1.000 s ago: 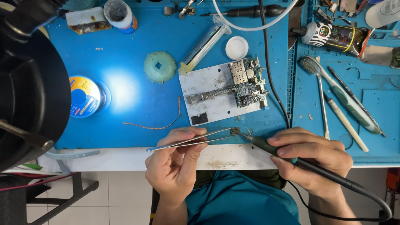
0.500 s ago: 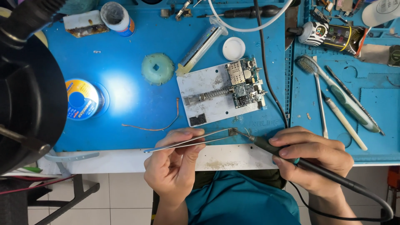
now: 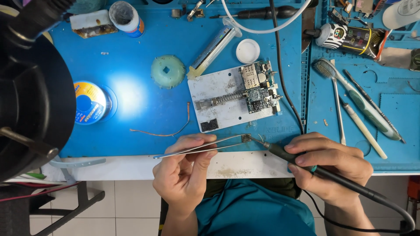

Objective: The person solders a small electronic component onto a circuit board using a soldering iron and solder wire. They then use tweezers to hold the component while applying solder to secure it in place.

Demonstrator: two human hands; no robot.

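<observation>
Gripping a small dark chip (image 3: 246,138) at their tips, the tweezers (image 3: 202,147) lie nearly level just above the near edge of the blue work mat (image 3: 144,118). The left hand (image 3: 186,172) pinches the tweezers between thumb and forefinger, with the remaining fingers curled loosely beneath. The right hand (image 3: 329,165) is closed around the dark handle of a soldering iron (image 3: 297,158), held like a pen, thumb on top. The iron's thin tip meets the chip from the right; whether it actually touches cannot be confirmed at this resolution. The iron's black cable (image 3: 372,209) runs off behind the right wrist.

Beyond the chip, a grey metal holder plate (image 3: 214,102) rests on the mat with a circuit board (image 3: 259,87) clamped at its right end. A strand of copper braid (image 3: 168,131) lies to the left of the plate. Farther out are a green round disc (image 3: 168,71), a syringe (image 3: 214,47), a white cap (image 3: 247,50) and a spool of solder wire (image 3: 89,102). To the right, a brush (image 3: 358,100) and slender hand tools lie on a second mat. A black lamp head (image 3: 30,96) fills the left edge of the view.
</observation>
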